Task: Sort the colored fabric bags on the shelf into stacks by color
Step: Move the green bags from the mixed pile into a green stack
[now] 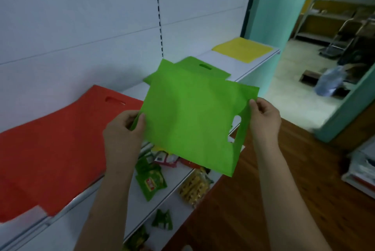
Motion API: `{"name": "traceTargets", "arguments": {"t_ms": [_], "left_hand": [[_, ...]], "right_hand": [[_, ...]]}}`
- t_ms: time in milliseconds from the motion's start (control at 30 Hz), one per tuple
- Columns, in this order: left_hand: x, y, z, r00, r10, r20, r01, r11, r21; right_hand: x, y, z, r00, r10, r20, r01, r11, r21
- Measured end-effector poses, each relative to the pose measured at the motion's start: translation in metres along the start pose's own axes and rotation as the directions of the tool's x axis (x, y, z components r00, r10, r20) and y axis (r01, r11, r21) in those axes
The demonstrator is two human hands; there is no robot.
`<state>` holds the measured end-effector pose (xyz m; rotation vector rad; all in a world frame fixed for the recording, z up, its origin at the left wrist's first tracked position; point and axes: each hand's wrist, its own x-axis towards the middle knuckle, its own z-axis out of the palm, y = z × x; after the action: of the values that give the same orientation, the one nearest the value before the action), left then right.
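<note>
red pile [60, 139], green pile [194, 68] and yellow pile [242, 50] lie sorted on the shelf [261, 62]; left hand [123, 129] and right hand [263, 117] pinch one green bag [192, 121], not yet put down.

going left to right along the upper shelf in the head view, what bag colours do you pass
red bags → green bags lying on the shelf, behind the green bag held up in both hands → yellow bags at the shelf's right end
</note>
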<state>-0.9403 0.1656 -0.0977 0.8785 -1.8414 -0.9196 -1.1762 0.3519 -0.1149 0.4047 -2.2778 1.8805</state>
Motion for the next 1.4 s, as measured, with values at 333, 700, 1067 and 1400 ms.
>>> {"name": "traceTargets", "arguments": {"t_ms": [333, 700, 1067, 1400], "left_hand": [[0.093, 0.024, 0.1, 0.992, -0.107, 0.061, 0.101, 0.99, 0.094], [0.134, 0.006, 0.179, 0.91, -0.405, -0.087, 0.399, 0.8, 0.449], [0.117, 0.02, 0.219, 0.771, -0.618, 0.153, 0.362, 0.623, 0.693], [0.104, 0.005, 0.226, 0.884, -0.426, 0.191, 0.225, 0.746, 0.627]], "right_hand": [[0.159, -0.01, 0.092, 0.998, -0.048, 0.04, 0.051, 0.996, -0.077], [0.285, 0.008, 0.25, 0.713, -0.11, 0.693, 0.232, 0.969, -0.085], [0.297, 0.054, 0.272, 0.584, 0.062, 0.809, 0.576, 0.67, -0.468], [0.293, 0.054, 0.262, 0.611, 0.06, 0.79, 0.557, 0.676, -0.482]]}}
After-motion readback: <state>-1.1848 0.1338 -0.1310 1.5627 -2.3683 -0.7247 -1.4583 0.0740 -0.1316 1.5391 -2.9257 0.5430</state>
